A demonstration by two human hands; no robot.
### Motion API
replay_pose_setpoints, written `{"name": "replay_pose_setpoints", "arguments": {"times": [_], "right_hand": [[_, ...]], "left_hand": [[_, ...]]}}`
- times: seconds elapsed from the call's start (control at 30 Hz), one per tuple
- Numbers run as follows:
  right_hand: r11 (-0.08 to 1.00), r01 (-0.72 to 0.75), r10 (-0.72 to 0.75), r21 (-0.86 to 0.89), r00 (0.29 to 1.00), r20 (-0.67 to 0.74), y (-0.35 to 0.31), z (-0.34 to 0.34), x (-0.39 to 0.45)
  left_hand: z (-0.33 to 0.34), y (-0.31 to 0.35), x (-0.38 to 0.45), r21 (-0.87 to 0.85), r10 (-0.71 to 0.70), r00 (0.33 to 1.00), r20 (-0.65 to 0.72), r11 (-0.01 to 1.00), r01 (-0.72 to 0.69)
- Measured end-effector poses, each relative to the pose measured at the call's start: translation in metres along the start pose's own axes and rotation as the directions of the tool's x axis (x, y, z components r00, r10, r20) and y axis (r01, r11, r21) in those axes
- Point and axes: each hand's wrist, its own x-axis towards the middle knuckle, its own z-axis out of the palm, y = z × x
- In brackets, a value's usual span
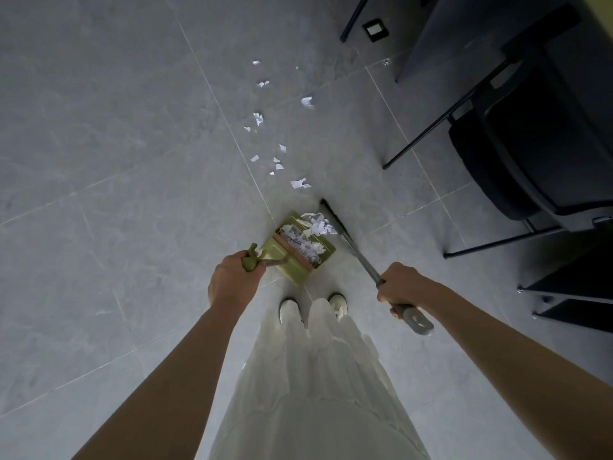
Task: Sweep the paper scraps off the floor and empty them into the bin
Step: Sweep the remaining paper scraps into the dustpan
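My left hand [232, 280] is closed tight around the green handle of the dustpan [300, 249]. My right hand [403, 287] is closed tight around the grey handle of the broom [356, 254], near its top end, where a loop with a hole sticks out past my fingers.

The dustpan sits on the floor [116, 161] just in front of my white shoes [290, 308]. Its open mouth points away from me and a bit to the right. Lots of paper scraps [306, 244] are heaped inside it and at its mouth. The broom handle runs in a long line from my right hand, away from me and to the left, down to the dark bristles [328, 209]. The bristles touch the floor right beside the dustpan's mouth, against the pile of paper.

More loose scraps [258, 118] lie spread on the grey tiles farther out, in a line going away from me. One bigger bit [299, 183] lies near the bristle tip.

On the right stand a dark chair [517, 151] with thin black legs and a dark desk [464, 31]. They are apart from the scraps. My white skirt [318, 376] hangs below
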Motion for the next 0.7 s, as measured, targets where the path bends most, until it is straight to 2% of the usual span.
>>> {"name": "replay_pose_setpoints", "arguments": {"times": [0.27, 0.47, 0.7], "right_hand": [[0.996, 0.05, -0.043, -0.074, 0.995, 0.092, 0.005, 0.002, -0.022], [0.987, 0.058, -0.048, -0.147, 0.996, 0.073, 0.012, -0.007, -0.042], [0.994, 0.055, -0.051, -0.097, 0.998, 0.046, 0.019, -0.024, -0.058]], "left_hand": [[0.006, -0.004, -0.01, 0.004, 0.003, 1.0, 0.015, 1.0, -0.003], [0.003, 0.001, -0.017, 0.001, -0.013, 1.0, 0.028, 1.0, 0.013], [-0.005, 0.004, -0.023, -0.021, -0.062, 0.992, 0.111, 0.998, 0.065]]}}
